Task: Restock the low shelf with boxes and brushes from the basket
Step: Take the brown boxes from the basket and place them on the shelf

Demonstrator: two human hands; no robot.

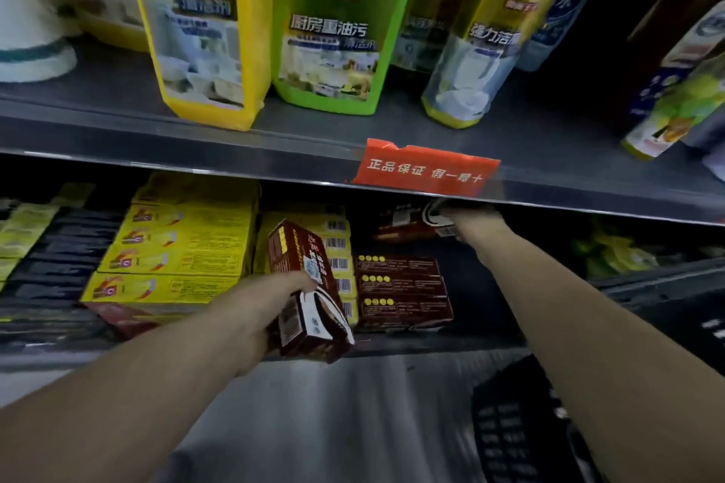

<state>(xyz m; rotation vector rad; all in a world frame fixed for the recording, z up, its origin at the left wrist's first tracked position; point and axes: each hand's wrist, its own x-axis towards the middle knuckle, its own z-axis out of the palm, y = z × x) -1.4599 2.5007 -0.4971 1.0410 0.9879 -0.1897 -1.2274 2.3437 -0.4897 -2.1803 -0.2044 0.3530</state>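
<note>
Both forearms stretch toward the low shelf (392, 341). Left hand (257, 320) grips a brown box (310, 290) by its near end, tilted upright just ahead of the fingers — likely waiting its turn. Right hand (472, 225) reaches deeper, under the upper shelf lip, clutching another box (437, 218) above the stacked brown boxes (402, 292) — probably to top that pile. Beneath the right forearm sits the dark basket (518, 431)

A dark brown box (310, 290) with white panels and yellow dots is showing in the left hand's (251, 310) grip; yellow boxes (176, 247) are stacking to its left, matching brown ones (402, 292) to its right, beneath an orange-red tag (425, 167) lettered in white.
</note>
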